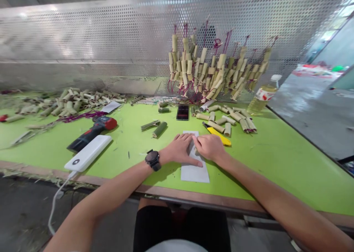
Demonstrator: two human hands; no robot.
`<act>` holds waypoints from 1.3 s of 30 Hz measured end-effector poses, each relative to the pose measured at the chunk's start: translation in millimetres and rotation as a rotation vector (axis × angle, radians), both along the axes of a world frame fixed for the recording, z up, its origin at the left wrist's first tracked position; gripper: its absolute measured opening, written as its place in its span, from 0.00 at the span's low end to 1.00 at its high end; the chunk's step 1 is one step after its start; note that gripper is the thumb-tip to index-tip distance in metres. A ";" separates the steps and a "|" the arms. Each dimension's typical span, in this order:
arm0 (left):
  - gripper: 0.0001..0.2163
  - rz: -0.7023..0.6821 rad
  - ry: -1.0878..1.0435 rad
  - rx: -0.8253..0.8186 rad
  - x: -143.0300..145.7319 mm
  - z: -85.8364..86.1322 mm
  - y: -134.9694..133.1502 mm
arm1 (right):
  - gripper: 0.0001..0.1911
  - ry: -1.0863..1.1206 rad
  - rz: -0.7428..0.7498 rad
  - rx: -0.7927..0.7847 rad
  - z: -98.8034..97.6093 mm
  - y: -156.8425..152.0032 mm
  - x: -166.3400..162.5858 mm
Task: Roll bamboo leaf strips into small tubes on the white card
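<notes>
A white rectangular sheet (195,172) lies lengthwise in front of me on the green table. My left hand (179,149) rests flat on it, fingers stretched out and thumb spread, with a dark watch on the wrist. Closed in a fist, my right hand (210,147) is at the sheet's right side, close to the left fingers. A small pale bit shows under its fingers, but most of what it grips is hidden. Just beyond the right hand lies a yellow utility knife (219,136), its dark tip pointing away to the left.
Cut bamboo pieces (217,126) lie behind the knife; a bigger pile (69,101) is at back left. A cordless drill (94,132) and white power bank (88,154) sit left. Strung bamboo bundles (210,67) hang on the perforated panel, near an oil bottle (262,95).
</notes>
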State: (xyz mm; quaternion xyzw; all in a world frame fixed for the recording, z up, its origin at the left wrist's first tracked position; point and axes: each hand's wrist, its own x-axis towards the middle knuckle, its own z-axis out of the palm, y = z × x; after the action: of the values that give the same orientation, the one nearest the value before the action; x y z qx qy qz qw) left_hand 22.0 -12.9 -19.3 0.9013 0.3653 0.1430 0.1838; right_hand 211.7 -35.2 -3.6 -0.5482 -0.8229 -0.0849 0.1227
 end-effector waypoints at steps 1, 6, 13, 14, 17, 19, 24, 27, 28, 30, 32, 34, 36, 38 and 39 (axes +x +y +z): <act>0.57 0.004 0.005 -0.004 0.1 0.0 0.0 | 0.30 0.011 0.024 -0.004 -0.3 -1.3 -1.9; 0.56 -0.007 0.013 -0.007 0.2 0.5 0.0 | 0.31 0.020 0.044 -0.046 -2.0 -0.2 -7.1; 0.54 -0.011 -0.002 0.014 1.0 2.0 0.7 | 0.33 -0.023 -0.012 0.021 -3.7 14.0 -8.5; 0.54 -0.015 -0.003 0.015 1.0 1.5 0.9 | 0.32 -0.016 0.005 0.025 -3.5 11.2 -8.0; 0.55 -0.006 0.006 0.011 0.6 -0.2 1.4 | 0.32 0.010 0.035 -0.011 -3.0 -1.1 -6.7; 0.56 0.003 0.017 -0.001 0.2 -0.6 1.3 | 0.32 0.021 0.044 -0.071 -2.4 -5.9 -7.2; 0.51 -0.017 -0.012 0.017 0.0 1.2 0.9 | 0.31 -0.017 0.005 -0.050 -1.5 8.0 -12.0; 0.52 -0.005 -0.006 0.022 0.7 1.6 1.0 | 0.29 -0.030 0.011 -0.006 -2.7 15.2 -11.2; 0.52 -0.006 -0.007 0.024 0.9 1.4 1.0 | 0.29 -0.026 0.024 -0.002 -3.3 14.2 -10.1; 0.52 -0.008 -0.011 0.019 1.1 0.9 0.8 | 0.28 -0.001 0.054 -0.014 -4.7 7.6 -8.2; 0.54 0.001 -0.004 0.002 0.9 0.6 0.6 | 0.29 0.029 0.084 -0.067 -5.7 -0.9 -7.7; 0.55 0.010 0.011 -0.011 0.5 0.8 0.5 | 0.31 0.037 0.096 -0.130 -5.4 -5.7 -9.5; 0.53 -0.001 0.010 -0.005 0.1 1.6 0.6 | 0.30 0.012 0.084 -0.142 -3.6 -3.6 -12.9; 0.50 -0.015 -0.001 0.011 -0.2 2.7 0.9 | 0.28 -0.022 0.057 -0.112 -1.5 3.9 -15.7; 0.49 -0.015 -0.002 0.017 -0.2 3.1 1.1 | 0.27 -0.033 0.045 -0.095 -0.7 7.9 -16.2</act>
State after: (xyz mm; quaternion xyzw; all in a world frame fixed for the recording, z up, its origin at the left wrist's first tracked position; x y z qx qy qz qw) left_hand 21.9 -11.8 -16.2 0.9053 0.3572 0.1458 0.1778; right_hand 195.4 -27.3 -4.3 -0.5335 -0.8400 -0.0518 0.0849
